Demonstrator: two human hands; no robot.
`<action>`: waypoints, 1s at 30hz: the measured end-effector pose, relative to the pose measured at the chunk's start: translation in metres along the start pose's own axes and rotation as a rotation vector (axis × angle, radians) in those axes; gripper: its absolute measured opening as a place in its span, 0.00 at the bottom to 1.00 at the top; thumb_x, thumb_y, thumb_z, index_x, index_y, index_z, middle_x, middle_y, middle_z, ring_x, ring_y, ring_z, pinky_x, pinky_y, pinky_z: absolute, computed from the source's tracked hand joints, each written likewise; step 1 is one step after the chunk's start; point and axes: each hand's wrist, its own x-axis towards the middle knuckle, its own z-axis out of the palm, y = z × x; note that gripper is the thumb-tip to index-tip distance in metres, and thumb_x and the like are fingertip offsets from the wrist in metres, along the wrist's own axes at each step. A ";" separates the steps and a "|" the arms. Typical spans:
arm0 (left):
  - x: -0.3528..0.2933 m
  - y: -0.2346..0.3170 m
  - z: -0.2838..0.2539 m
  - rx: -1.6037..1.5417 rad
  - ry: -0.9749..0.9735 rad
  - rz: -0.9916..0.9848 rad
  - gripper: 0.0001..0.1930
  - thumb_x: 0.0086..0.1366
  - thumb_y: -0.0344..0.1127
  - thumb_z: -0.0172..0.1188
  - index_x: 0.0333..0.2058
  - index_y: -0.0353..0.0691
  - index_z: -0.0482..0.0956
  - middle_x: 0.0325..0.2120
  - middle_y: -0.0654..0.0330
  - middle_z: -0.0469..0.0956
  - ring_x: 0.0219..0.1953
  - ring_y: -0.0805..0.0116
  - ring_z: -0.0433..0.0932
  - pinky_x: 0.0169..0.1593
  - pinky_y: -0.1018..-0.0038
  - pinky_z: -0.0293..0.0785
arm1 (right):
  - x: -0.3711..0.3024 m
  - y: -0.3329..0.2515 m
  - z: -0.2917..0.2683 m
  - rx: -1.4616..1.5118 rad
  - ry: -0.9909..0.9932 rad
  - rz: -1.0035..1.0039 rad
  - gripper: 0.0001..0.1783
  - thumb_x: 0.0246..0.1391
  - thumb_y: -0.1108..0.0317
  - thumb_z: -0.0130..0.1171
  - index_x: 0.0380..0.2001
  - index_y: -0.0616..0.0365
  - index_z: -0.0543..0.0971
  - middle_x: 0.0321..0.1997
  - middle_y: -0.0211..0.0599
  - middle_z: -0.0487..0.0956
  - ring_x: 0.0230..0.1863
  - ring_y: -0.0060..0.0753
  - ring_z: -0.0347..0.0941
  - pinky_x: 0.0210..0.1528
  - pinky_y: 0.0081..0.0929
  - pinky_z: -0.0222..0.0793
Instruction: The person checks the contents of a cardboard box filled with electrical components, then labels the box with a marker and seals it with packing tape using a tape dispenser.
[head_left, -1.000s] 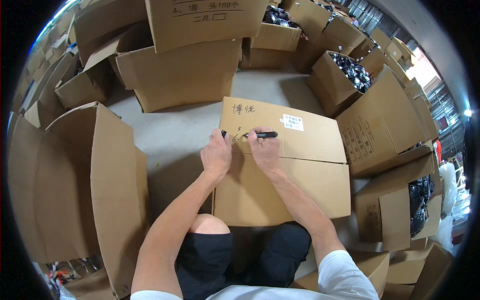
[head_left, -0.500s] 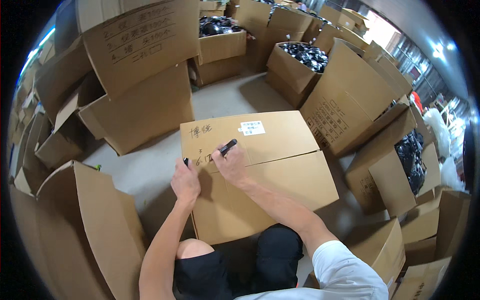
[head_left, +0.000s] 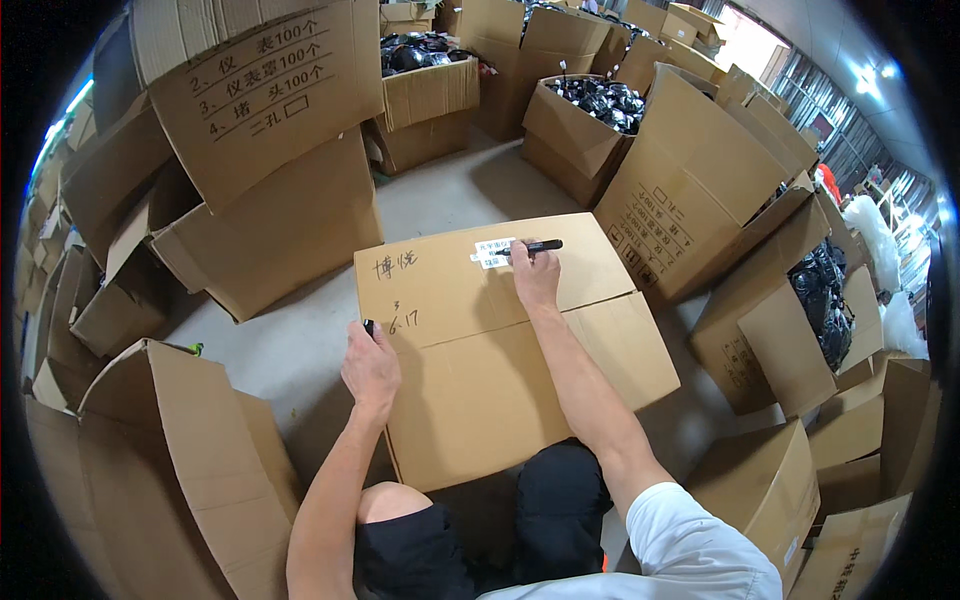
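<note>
A closed cardboard box [head_left: 470, 400] lies before my knees, with black handwriting on its left part and a white label [head_left: 486, 262] on its far half. My right hand [head_left: 538, 280] is closed around a black marker [head_left: 545, 245], its writing end at the label. The marker lies nearly level, pointing left. At the box's left edge, my left hand [head_left: 371, 362] is closed on a small black marker cap [head_left: 369, 327], whose top sticks out above the fingers.
Open cardboard boxes stand all around: a tall one [head_left: 190, 440] at near left, another [head_left: 700, 190] at far right. Black plastic-wrapped parts [head_left: 598, 103] fill a box at the back. A black bag [head_left: 820, 300] bulges from a box at right. Grey floor [head_left: 440, 190] shows beyond the closed box.
My right hand has moved the marker right and away from me, from the handwritten figures to the white label. One more written stroke shows on the box. My left hand stays at the edge.
</note>
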 end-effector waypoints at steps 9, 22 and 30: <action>-0.001 0.006 0.003 -0.037 -0.016 -0.009 0.16 0.77 0.44 0.46 0.43 0.34 0.66 0.34 0.38 0.80 0.37 0.34 0.80 0.41 0.44 0.74 | 0.002 0.003 0.001 -0.140 -0.024 -0.095 0.17 0.60 0.58 0.56 0.32 0.61 0.84 0.28 0.46 0.83 0.33 0.52 0.78 0.58 0.47 0.66; -0.002 0.012 0.001 -0.011 -0.021 -0.027 0.19 0.77 0.48 0.44 0.43 0.33 0.66 0.38 0.37 0.79 0.38 0.34 0.80 0.42 0.44 0.73 | 0.005 0.006 -0.002 -0.174 0.159 -0.024 0.16 0.57 0.62 0.57 0.26 0.65 0.82 0.27 0.49 0.83 0.34 0.57 0.74 0.46 0.51 0.70; -0.003 0.012 -0.008 -0.001 -0.020 0.010 0.18 0.78 0.46 0.44 0.45 0.32 0.66 0.43 0.38 0.76 0.39 0.35 0.79 0.43 0.47 0.74 | -0.005 -0.019 -0.004 0.049 0.161 0.121 0.17 0.60 0.60 0.57 0.33 0.66 0.83 0.30 0.51 0.84 0.37 0.52 0.80 0.47 0.44 0.74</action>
